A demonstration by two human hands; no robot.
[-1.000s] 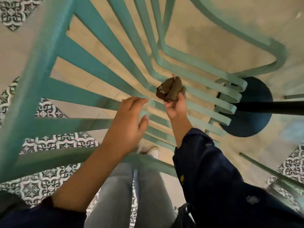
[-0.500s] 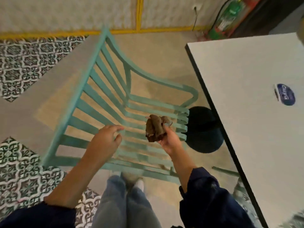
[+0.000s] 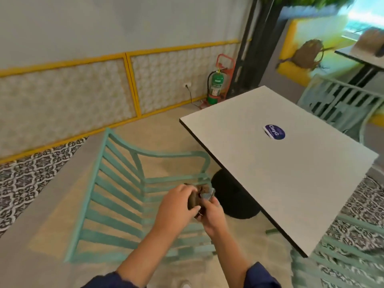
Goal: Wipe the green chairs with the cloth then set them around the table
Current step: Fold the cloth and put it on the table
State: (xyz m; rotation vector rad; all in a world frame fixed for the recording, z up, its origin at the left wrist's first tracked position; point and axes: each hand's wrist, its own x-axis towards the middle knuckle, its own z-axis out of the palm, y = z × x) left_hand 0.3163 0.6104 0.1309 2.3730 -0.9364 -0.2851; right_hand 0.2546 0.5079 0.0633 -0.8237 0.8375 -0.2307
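Tiled floor, white table (image 3: 291, 163) as landmark. Green chair (image 3: 108, 204) stands left of table, seat near its base. My left hand (image 3: 176, 206) and right hand (image 3: 212, 213) both grip bunched cloth (image 3: 194, 199) just left of table edge. I judge: refolding cloth mid-wipe. Next: fresh face onto slats.

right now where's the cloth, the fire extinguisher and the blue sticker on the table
cloth (image 3: 193, 201), head view, on its dark bunched fold
fire extinguisher (image 3: 216, 86), head view, on the green body
blue sticker (image 3: 274, 132), head view, on its middle
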